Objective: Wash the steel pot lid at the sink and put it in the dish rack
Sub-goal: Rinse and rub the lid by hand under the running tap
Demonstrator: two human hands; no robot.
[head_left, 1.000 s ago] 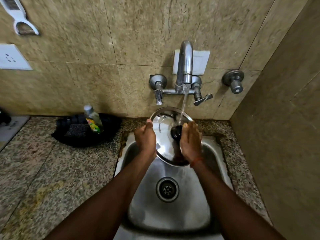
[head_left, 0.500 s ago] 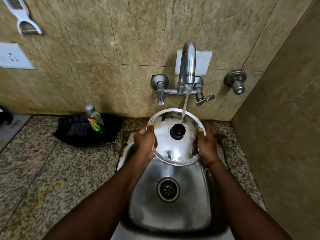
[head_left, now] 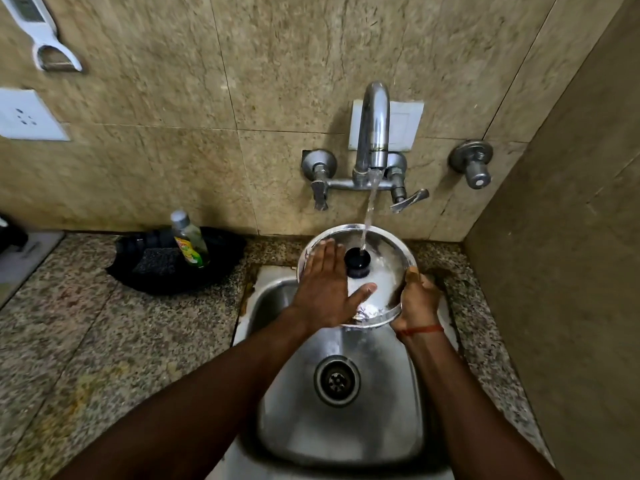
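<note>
The steel pot lid (head_left: 384, 261) with a black knob (head_left: 357, 259) is held tilted over the back of the steel sink (head_left: 341, 424), under the running stream from the tap (head_left: 372, 133). Water lands beside the knob. My left hand (head_left: 325, 289) lies flat and spread on the lid's top face, left of the knob. My right hand (head_left: 417, 299) grips the lid's right rim, a red thread on its wrist. No dish rack is in view.
A black tray (head_left: 221, 268) with a scrubber pad (head_left: 152, 261) and a green dish-soap bottle (head_left: 189, 240) sits on the granite counter (head_left: 86, 341) left of the sink. A tiled side wall (head_left: 571, 271) closes the right. A wall socket (head_left: 27, 116) and hanging peeler (head_left: 45, 39) are upper left.
My left hand left the lid's left rim and now lies flat on its top face. My right hand keeps the right rim. The lid has tilted slightly under the stream.
</note>
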